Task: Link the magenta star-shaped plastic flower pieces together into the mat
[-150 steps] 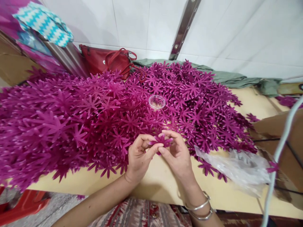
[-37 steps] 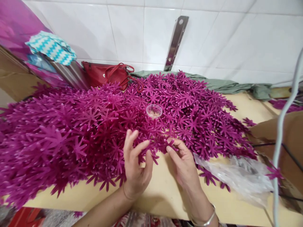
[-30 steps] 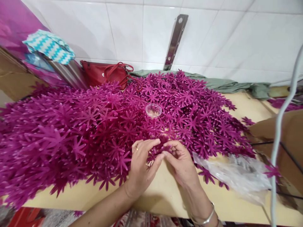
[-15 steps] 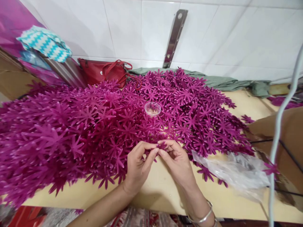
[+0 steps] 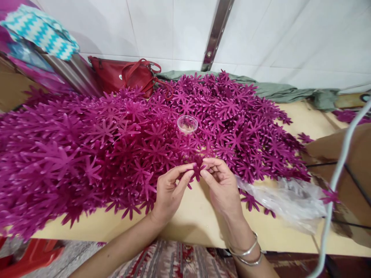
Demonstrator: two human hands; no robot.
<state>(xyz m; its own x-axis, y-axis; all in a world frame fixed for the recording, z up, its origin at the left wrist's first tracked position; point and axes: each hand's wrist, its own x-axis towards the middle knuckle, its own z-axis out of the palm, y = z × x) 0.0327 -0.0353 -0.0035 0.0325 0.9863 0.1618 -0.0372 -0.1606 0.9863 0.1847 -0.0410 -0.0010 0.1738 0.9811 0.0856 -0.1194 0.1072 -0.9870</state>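
Between my two hands is one magenta artificial flower piece [image 5: 197, 170] with finger-like petals. My left hand [image 5: 173, 189] pinches its left side between thumb and forefinger. On the other side, my right hand [image 5: 222, 186], with silver bangles at the wrist, pinches a petal the same way. A large heap of matching flower pieces [image 5: 116, 135] spreads behind and to the left of my hands. Set in the heap, just beyond my fingers, is a small clear round tub [image 5: 187, 124] with little bits inside that I cannot make out.
Crumpled clear plastic [image 5: 285, 200] lies on the table [image 5: 191, 220] at right, near a cardboard box [image 5: 344, 162]. A pale cable [image 5: 337, 166] hangs in front of the box. A red bag [image 5: 121, 75] and green cloth [image 5: 278, 91] lie along the tiled wall.
My fingertips have moved slightly apart, and more of the flower piece shows between them. The view has tilted down a little.
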